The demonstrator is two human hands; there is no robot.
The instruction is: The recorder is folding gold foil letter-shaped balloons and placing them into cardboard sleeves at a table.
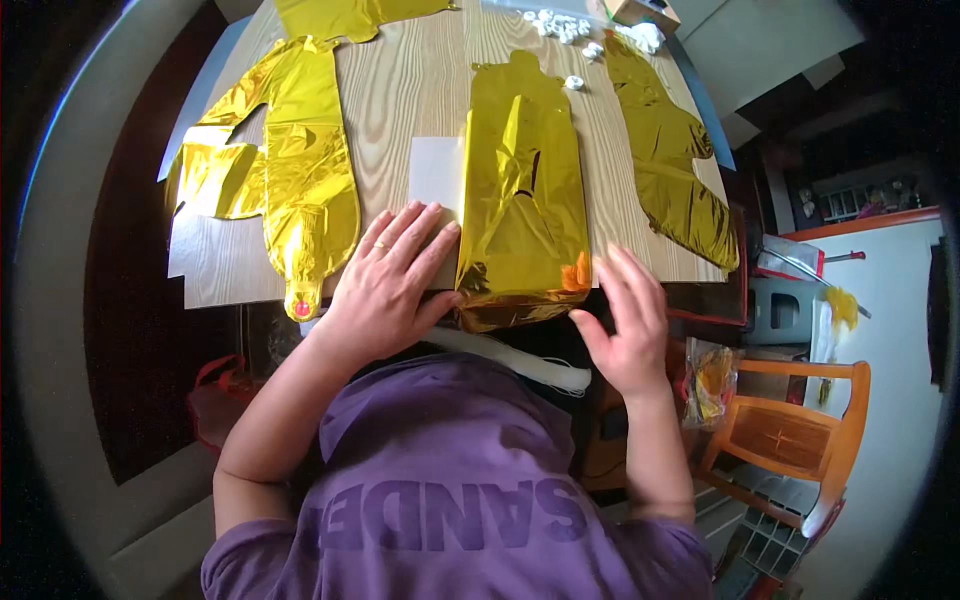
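Note:
A flat gold foil balloon (520, 200) lies lengthwise on the table in front of me, its near end creased and hanging slightly over the front edge. My left hand (395, 275) rests palm down beside its lower left edge, fingers stretched out and thumb at the foil. At the lower right edge, my right hand (632, 320) has its thumb and fingers apart, with fingertips close to the foil; whether they touch it is unclear. Under the foil's left side, a white card (437, 175) shows in part.
Other gold foil balloons lie left (308, 150), right (675, 150) and at the far edge (360, 14). Small white rolls (560, 26) are scattered at the back. A white tube (520, 365) lies below the table edge. To the right stand a wooden chair (790, 435) and a grey stool (780, 310).

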